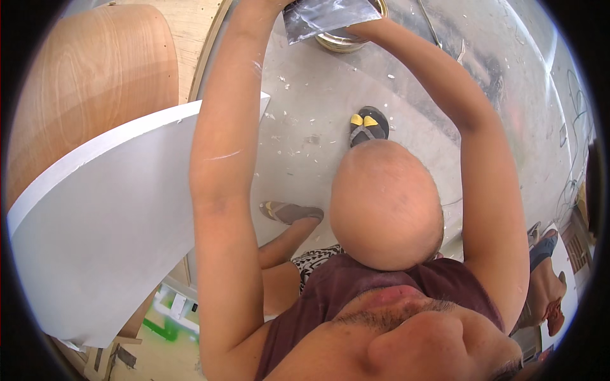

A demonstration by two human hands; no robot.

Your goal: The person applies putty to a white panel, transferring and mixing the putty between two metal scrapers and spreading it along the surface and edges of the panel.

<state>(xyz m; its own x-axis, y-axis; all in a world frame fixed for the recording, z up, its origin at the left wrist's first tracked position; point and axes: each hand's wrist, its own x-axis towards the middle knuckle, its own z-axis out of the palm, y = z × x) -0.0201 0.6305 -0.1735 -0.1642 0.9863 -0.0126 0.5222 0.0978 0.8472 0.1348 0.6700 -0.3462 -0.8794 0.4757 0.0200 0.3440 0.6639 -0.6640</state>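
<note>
A flat, dark-grey sheet [327, 19] with whitish smears is lying across the view's upper edge, partly covering a round, gold-coloured can [343, 44] that is standing on the grey floor [305, 127]. The left hand [277, 2] is showing just beside the sheet's left corner, mostly cut off by the frame — I cannot tell whether it is gripping. The right hand [359, 28] is disappearing behind the sheet, over the can, its fingers hiding, so I cannot tell whether it is open or closed. Pale crumbs are dotting the floor, and a black-and-yellow sandal [372, 124] is resting below the can. Farther left, a curved white panel [108, 190] is standing before a curved wooden panel [114, 70].
</note>
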